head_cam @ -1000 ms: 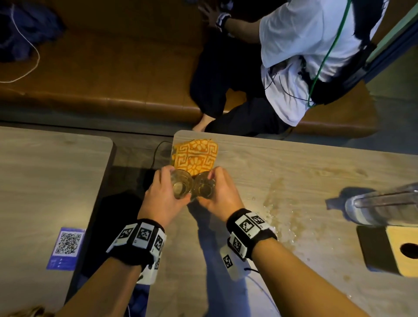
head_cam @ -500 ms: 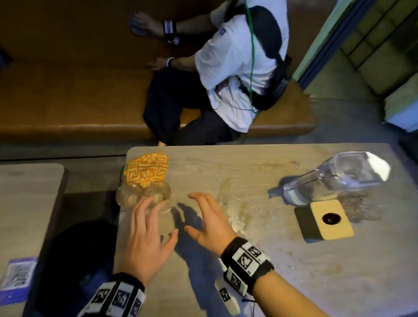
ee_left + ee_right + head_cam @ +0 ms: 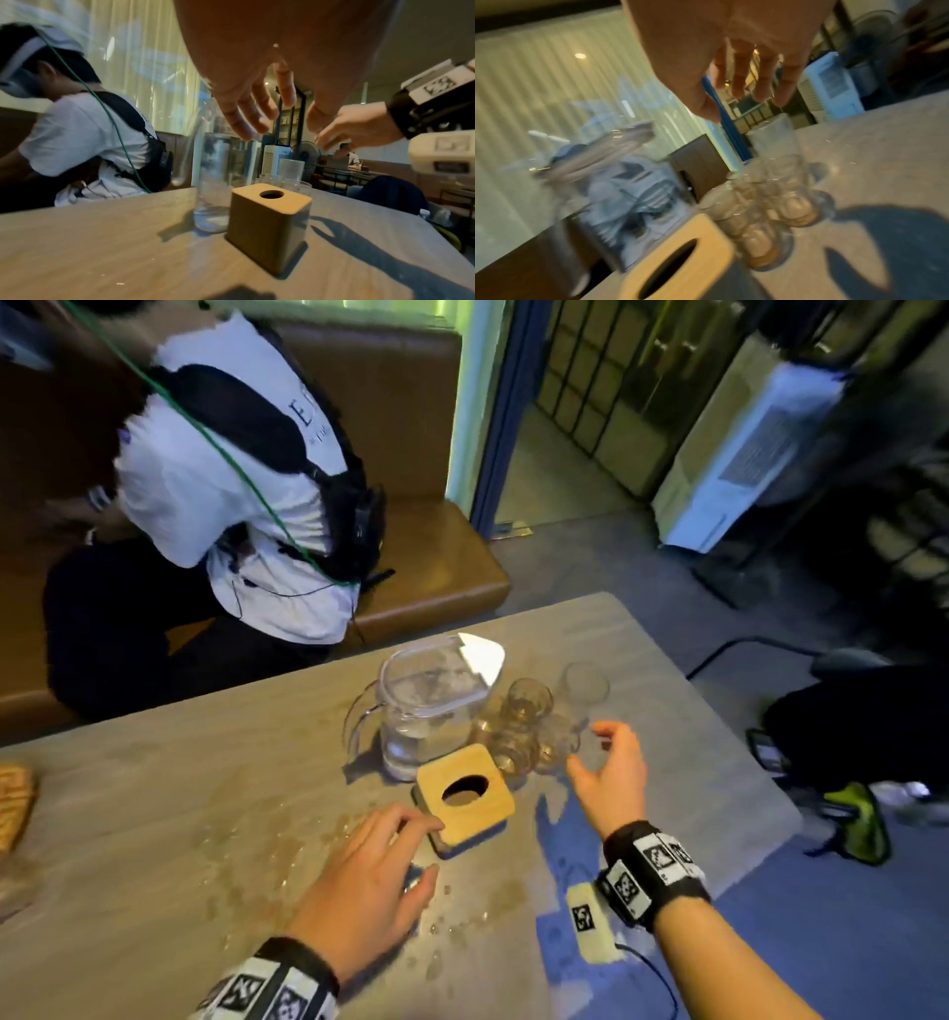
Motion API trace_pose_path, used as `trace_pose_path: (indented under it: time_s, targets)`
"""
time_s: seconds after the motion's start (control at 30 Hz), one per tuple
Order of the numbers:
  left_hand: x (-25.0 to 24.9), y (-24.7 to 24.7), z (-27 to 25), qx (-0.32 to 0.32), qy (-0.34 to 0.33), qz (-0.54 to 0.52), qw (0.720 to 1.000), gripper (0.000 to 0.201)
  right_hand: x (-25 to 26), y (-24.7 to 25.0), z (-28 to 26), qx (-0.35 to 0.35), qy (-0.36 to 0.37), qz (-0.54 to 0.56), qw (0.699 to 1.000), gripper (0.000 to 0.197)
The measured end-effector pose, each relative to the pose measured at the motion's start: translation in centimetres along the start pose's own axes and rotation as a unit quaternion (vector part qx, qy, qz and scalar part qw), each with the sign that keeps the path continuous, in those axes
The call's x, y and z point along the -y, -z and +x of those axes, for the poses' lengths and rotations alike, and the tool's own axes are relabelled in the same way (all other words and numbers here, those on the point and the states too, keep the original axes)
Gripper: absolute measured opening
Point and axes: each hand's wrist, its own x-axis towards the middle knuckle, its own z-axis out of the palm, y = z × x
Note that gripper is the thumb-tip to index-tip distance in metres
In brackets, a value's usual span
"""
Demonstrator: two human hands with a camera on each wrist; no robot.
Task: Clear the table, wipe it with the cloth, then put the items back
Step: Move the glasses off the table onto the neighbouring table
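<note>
On the wooden table [image 3: 154, 778] stand a clear water pitcher [image 3: 426, 711], a wooden box with a round hole [image 3: 464, 796] and a cluster of small glasses [image 3: 529, 731]. My left hand [image 3: 411, 850] hovers open just left of the box, index fingertip at its corner. In the left wrist view the box [image 3: 267, 223] stands below the spread fingers [image 3: 252, 113]. My right hand [image 3: 590, 749] is open beside the glasses and holds nothing. Blurred glasses [image 3: 770, 203] lie below it in the right wrist view. The orange patterned cloth [image 3: 13, 803] lies at the table's far left.
Spilled water [image 3: 287, 845] spots the table in front of my left hand. A person in a white shirt [image 3: 221, 480] sits on the brown bench [image 3: 436, 567] behind the table. The table's right edge [image 3: 760, 762] is near; a dark bag [image 3: 862, 726] lies on the floor.
A second ago each hand gripped a small glass beside the cloth; both let go. The view swung right, and both hands moved right to the box and the glass cluster.
</note>
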Motion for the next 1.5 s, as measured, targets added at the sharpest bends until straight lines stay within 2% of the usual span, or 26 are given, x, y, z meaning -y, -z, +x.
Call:
trace_pose_path:
  time_s: [0.07,0.17,0.23,0.4,0.53,0.63,0.7,0.87,0.97,1.03,1.13,1.2,1.27,1.4,1.5]
  targets:
    - [-2.0,-2.0,2.6,0.019,0.031,-0.005,0.999,0.037,-3.7,-1.2,2.7,0.057,-0.049,-0.017,0.997,0.047]
    - [-4.3,-4.0,6.0,0.040,0.060,-0.005,0.997,0.042,-6.3,-3.9,4.9,0.174,-0.069,-0.024,0.982,0.056]
    - [-5.4,-4.8,8.1,0.050,0.095,0.000,0.994,0.047,-6.8,-5.2,5.3,0.214,-0.073,-0.015,0.974,0.058]
    - [-6.5,-6.8,13.7,0.050,0.177,0.097,0.978,0.056,-7.9,-5.8,5.3,0.181,-0.058,0.016,0.982,0.056]
    - [-6.6,-8.9,17.7,0.062,0.236,0.208,0.947,0.072,-8.7,-4.6,4.2,0.097,-0.061,0.074,0.991,0.061]
    - [-6.3,-10.9,19.1,0.076,0.253,0.251,0.931,0.091,-8.8,-2.9,3.5,0.028,-0.022,0.095,0.995,0.062]
    - [-6.2,-11.8,19.3,0.076,0.256,0.271,0.925,0.096,-9.1,-1.7,3.0,0.004,-0.001,0.099,0.995,0.062]
    - [-5.8,-12.6,20.4,0.061,0.257,0.282,0.922,0.089,-10.1,0.6,2.4,0.019,-0.024,0.100,0.995,0.064]
    - [-6.5,-11.7,20.3,0.056,0.258,0.243,0.933,0.086,-9.8,2.2,2.3,0.029,-0.061,0.122,0.990,0.066]
    - [-7.6,-10.2,19.3,0.021,0.236,0.183,0.954,0.077,-8.9,3.5,2.5,0.019,-0.063,0.143,0.987,0.067]
    - [-9.3,-6.7,16.6,-0.060,0.207,-0.016,0.976,0.065,-6.3,5.2,2.9,-0.006,-0.034,0.173,0.984,0.066]
    - [-10.2,-4.1,14.4,-0.110,0.183,-0.134,0.968,0.063,-3.6,5.9,3.1,-0.011,-0.005,0.198,0.980,0.066]
    - [-10.2,-1.4,12.3,-0.167,0.153,-0.207,0.952,0.059,-0.6,6.2,3.1,-0.008,0.037,0.221,0.974,0.065]
    - [-8.1,4.1,7.6,-0.260,0.121,-0.258,0.923,0.057,6.8,5.3,1.7,0.016,0.115,0.269,0.956,0.066]
    - [-4.9,7.3,2.7,-0.296,0.119,-0.267,0.909,0.056,12.4,3.0,-0.9,0.055,0.151,0.267,0.950,0.063]
